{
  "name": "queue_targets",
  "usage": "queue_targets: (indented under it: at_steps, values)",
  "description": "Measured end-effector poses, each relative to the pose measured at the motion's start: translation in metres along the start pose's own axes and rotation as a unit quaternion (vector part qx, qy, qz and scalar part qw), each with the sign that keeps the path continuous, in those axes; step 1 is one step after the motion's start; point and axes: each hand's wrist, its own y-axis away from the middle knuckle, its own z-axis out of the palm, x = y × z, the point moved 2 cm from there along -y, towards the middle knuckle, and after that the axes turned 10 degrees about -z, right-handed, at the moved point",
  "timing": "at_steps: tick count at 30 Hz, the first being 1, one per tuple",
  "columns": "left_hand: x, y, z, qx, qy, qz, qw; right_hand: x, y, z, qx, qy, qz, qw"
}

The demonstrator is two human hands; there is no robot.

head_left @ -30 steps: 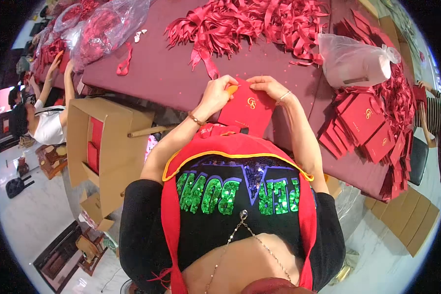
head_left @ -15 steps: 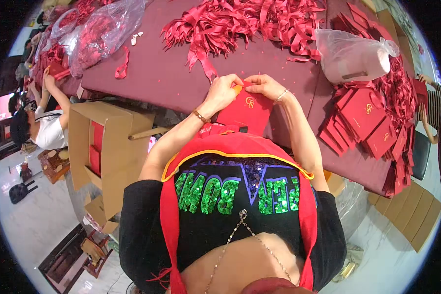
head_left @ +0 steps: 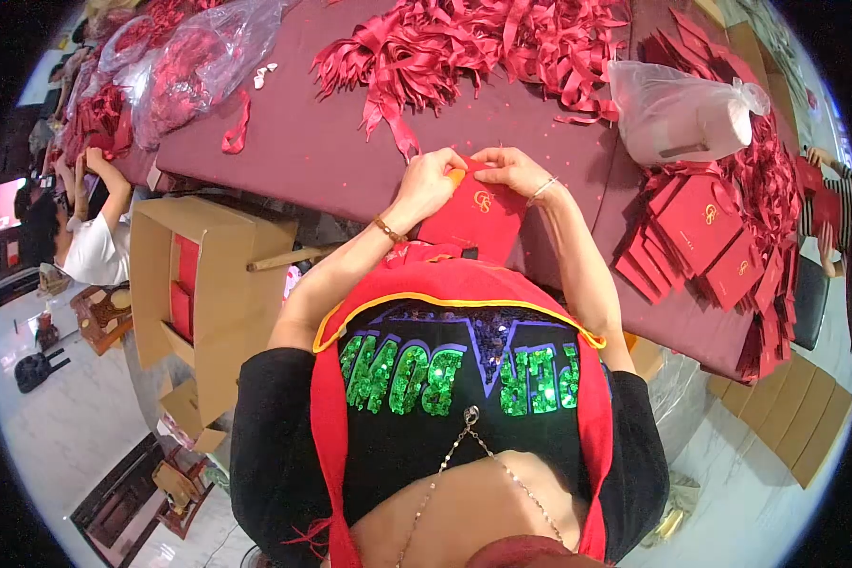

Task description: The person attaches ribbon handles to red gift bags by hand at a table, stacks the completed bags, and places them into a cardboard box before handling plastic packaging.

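Both of my hands are at the top edge of a small red paper bag (head_left: 483, 220) with a gold logo, which stands close against my red apron at the table's near edge. My left hand (head_left: 432, 182) pinches its upper left corner, with a bit of yellow showing at the fingertips. Fingers of my right hand (head_left: 507, 174) are closed on the upper right part of that edge. A red ribbon (head_left: 402, 134) runs down from the pile toward my left hand. Whatever lies between the fingertips is hidden.
Ahead lies a heap of red ribbons (head_left: 483, 43). On the right are stacked red bags (head_left: 696, 222) and a plastic-wrapped white roll (head_left: 696, 123). A cardboard box (head_left: 213, 275) stands at left. People sit at left (head_left: 99, 241) and right (head_left: 828, 204).
My hands stay at the bag's top edge with barely any shift. The person at left has moved their arms, and the person at right has shifted a red item.
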Motion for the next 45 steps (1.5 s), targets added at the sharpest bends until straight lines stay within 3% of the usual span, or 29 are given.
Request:
queue_targets:
  at_steps: [6,11,13,17,20,22,24,25,28,32,34,38,45]
  values:
    - [0.002,0.0,-0.002,0.0,-0.02,-0.01,1.0,0.001,-0.001,0.0,0.001,-0.002,0.011,1.0]
    - [0.012,0.002,0.0,0.057,-0.027,0.028,0.998,-0.005,0.001,0.005,0.004,-0.009,0.013,1.0]
    - [0.012,0.0,-0.001,0.05,-0.037,0.03,0.998,-0.01,0.003,0.006,0.01,0.056,-0.02,0.998]
    - [0.017,-0.001,-0.004,0.009,-0.084,0.032,0.996,-0.005,0.003,0.006,0.014,0.063,-0.026,0.998]
    - [0.019,0.0,-0.002,0.021,-0.112,0.056,0.992,-0.008,0.005,0.007,0.013,0.169,-0.047,0.984]
    - [0.014,0.0,0.003,0.036,-0.116,0.056,0.991,-0.017,0.01,0.014,0.026,0.066,0.046,0.996]
    - [0.015,0.004,0.006,0.032,-0.162,0.038,0.986,-0.008,0.006,0.014,0.061,0.09,-0.036,0.993]
    - [0.008,0.003,0.01,0.053,-0.162,0.083,0.982,-0.008,0.006,0.013,0.074,0.108,-0.033,0.991]
    - [0.01,0.005,0.012,0.034,-0.137,0.071,0.987,-0.01,0.003,0.012,0.122,0.203,-0.032,0.971]
    - [0.014,0.009,0.01,0.028,-0.129,0.037,0.991,-0.016,0.004,0.015,0.13,0.214,0.018,0.968]
    - [0.014,0.009,0.008,0.037,-0.12,0.039,0.991,-0.025,0.005,0.019,0.132,0.359,0.013,0.924]
    - [0.011,0.012,0.008,0.056,-0.088,0.072,0.992,-0.031,0.005,0.025,0.12,0.381,0.026,0.916]
    - [0.021,0.02,0.011,0.101,-0.18,0.146,0.968,-0.039,0.005,0.025,0.105,0.389,0.039,0.914]
